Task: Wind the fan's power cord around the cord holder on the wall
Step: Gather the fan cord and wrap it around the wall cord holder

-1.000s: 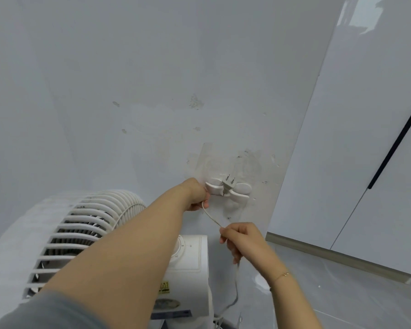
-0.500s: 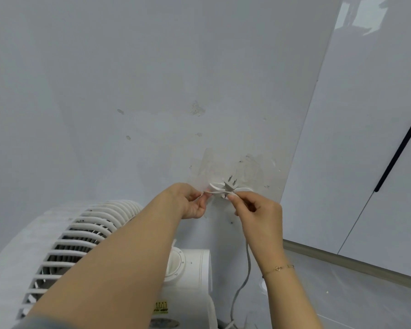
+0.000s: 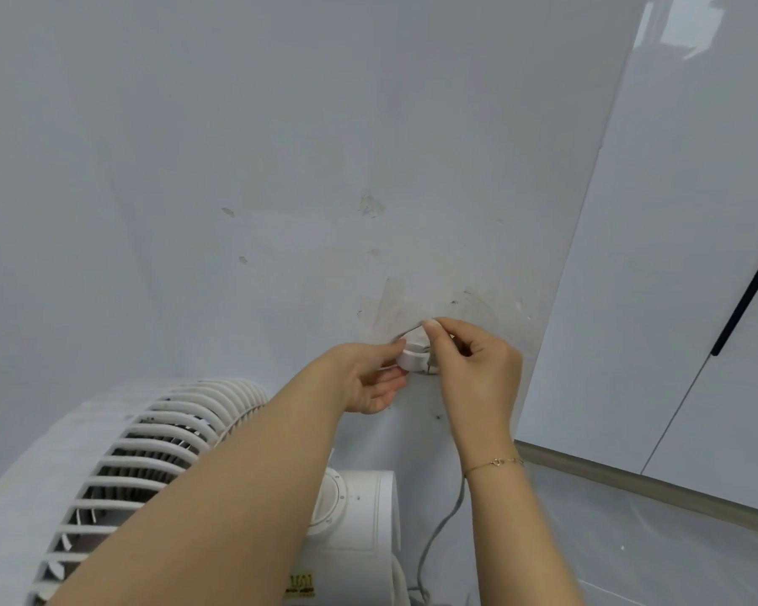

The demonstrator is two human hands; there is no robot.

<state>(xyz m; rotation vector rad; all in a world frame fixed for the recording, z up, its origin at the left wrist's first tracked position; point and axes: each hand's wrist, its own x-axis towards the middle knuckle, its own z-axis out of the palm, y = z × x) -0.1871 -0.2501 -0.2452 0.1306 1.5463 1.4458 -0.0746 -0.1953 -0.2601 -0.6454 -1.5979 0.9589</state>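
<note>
A white cord holder (image 3: 413, 358) is stuck to the pale wall, mostly hidden between my hands. My left hand (image 3: 370, 378) pinches the cord at the holder's left lobe. My right hand (image 3: 473, 365) pinches the thin white power cord (image 3: 405, 331) and holds it arched over the top of the holder. The rest of the cord (image 3: 440, 524) hangs down behind my right wrist toward the fan. The white fan (image 3: 158, 448) stands below left, its grille facing up-left and its motor housing (image 3: 359, 513) just under my left forearm.
The wall (image 3: 281, 168) around the holder shows scuffs and glue marks. A glossy white cabinet (image 3: 674, 255) with a dark handle strip stands at the right. A grey floor (image 3: 653, 540) and baseboard lie at the lower right.
My right hand has risen from below the holder up to its top, carrying the cord over it. My left hand stayed at the holder's left side. The view moved slightly upward.
</note>
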